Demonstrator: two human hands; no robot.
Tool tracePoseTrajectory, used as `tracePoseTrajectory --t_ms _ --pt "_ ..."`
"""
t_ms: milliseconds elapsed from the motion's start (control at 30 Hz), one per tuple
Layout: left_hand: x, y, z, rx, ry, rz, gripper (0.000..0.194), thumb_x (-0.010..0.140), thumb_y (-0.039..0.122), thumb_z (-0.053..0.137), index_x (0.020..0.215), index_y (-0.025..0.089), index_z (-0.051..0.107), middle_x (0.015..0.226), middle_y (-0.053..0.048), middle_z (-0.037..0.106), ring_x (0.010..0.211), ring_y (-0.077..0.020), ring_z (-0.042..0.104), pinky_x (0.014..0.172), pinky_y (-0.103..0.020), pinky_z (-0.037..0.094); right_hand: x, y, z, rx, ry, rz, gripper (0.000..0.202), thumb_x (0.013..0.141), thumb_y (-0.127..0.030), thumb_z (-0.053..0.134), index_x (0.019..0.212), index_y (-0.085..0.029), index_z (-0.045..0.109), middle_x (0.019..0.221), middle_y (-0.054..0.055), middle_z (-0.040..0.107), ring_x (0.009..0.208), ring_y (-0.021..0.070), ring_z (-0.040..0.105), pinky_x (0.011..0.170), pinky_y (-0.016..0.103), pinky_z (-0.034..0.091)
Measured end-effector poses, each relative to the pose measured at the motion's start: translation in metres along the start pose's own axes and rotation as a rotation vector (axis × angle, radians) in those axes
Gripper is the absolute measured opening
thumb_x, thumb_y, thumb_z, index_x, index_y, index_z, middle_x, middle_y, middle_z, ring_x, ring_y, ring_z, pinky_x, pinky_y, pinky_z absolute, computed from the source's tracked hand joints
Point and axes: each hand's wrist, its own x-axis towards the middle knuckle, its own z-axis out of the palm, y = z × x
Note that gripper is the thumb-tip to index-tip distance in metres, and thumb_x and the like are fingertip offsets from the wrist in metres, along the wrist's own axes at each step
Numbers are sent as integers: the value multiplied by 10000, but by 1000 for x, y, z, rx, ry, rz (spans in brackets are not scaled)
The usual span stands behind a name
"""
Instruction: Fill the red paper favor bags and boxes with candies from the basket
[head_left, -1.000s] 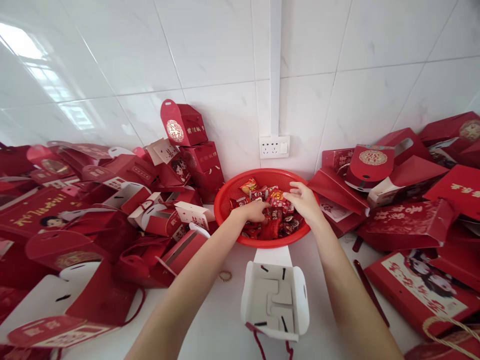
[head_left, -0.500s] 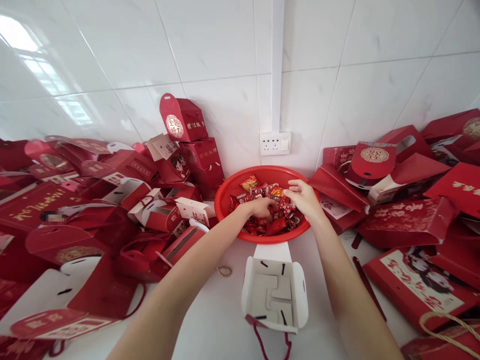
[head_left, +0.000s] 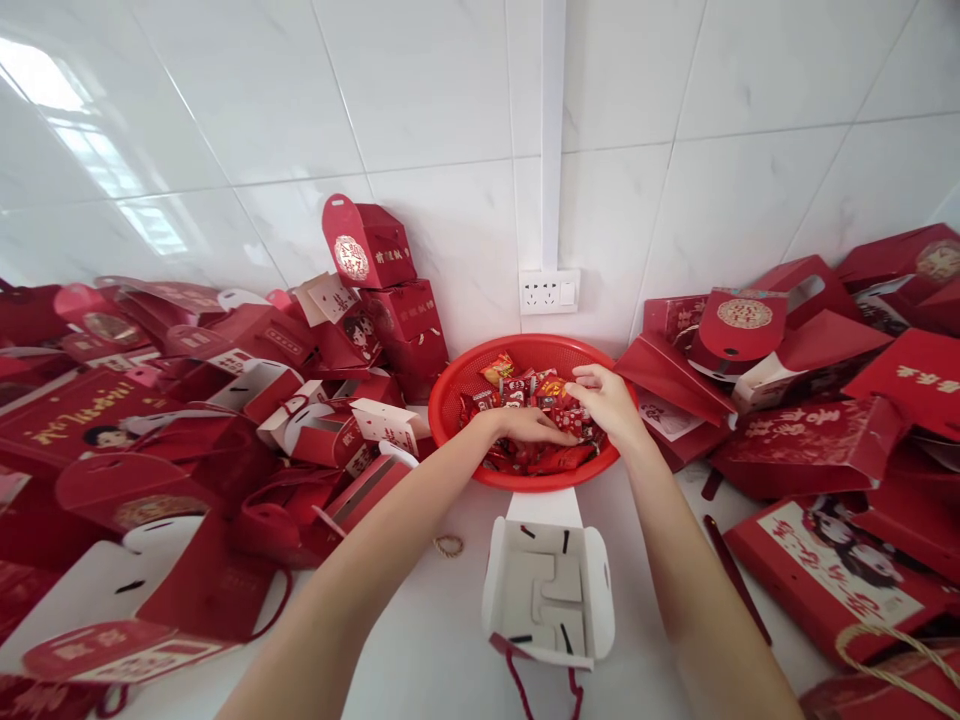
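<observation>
Over the wrapped candies (head_left: 559, 458) in a red plastic basket (head_left: 457, 372), my left hand (head_left: 531, 425) reaches rightward. Its fingers are stretched out and touch the wrappers; nothing is gripped that I can see. At the basket's right side is my right hand (head_left: 606, 400), its fingers loosely curved and apart. The palm faces the candies, so its inside is partly hidden. Between my forearms stands an open gift box (head_left: 551, 590), white inside, with a dark red cord handle (head_left: 517, 683) at its near side. No candy lies in it.
Piles of red gift boxes crowd the left (head_left: 187, 440) and right (head_left: 810, 440) of the white table (head_left: 420, 640). A stack of boxes (head_left: 405, 310) stands behind the basket's left. A wall socket (head_left: 550, 291) is behind the basket. A beige cord loop (head_left: 448, 545) lies near my left forearm.
My left hand has shifted right across the candies, and its fingers have straightened from a bent posture. My right hand stays at nearly the same spot. The gift box is unchanged.
</observation>
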Motion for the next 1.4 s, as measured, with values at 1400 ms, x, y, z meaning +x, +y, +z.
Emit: tracePoseTrajectory --t_ms 1400 --pt "10 1 5 -177 -323 273 251 593 287 762 833 211 751 887 -1 727 930 -231 658 872 -314 506 0 -1 -1 -4 -20 -55 223 686 -276 692 898 -208 704 973 59 740 1006 239 679 939 389 512"
